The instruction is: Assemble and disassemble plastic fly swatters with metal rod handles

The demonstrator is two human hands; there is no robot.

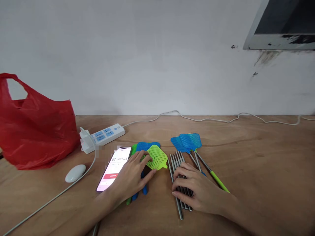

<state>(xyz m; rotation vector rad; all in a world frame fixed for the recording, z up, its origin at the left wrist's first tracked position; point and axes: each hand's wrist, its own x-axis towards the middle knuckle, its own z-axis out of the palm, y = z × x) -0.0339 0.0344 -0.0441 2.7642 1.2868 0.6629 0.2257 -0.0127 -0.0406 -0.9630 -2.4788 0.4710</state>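
My left hand (136, 172) pinches the left edge of a lime-green fly swatter head (158, 157), its thumb by the lower side. Beneath it lie blue swatter heads (147, 145) and a green one, with blue and green handle grips (144, 189) showing below the hand. My right hand (194, 190) rests with curled fingers over a row of silver metal rods (177, 160). Its fingertips reach the leftmost rod (178, 208), which lies slightly apart. Just beyond this hand are assembled fly swatters with blue heads (190, 141), one having a lime-green grip (220, 182).
A lit phone (115, 167) showing a timer lies left of my left hand. Farther left are a white power strip (105, 137), a white oval object (75, 173), a cable and a red plastic bag (36, 131). A white wall (157, 65) borders the wooden table (265, 164).
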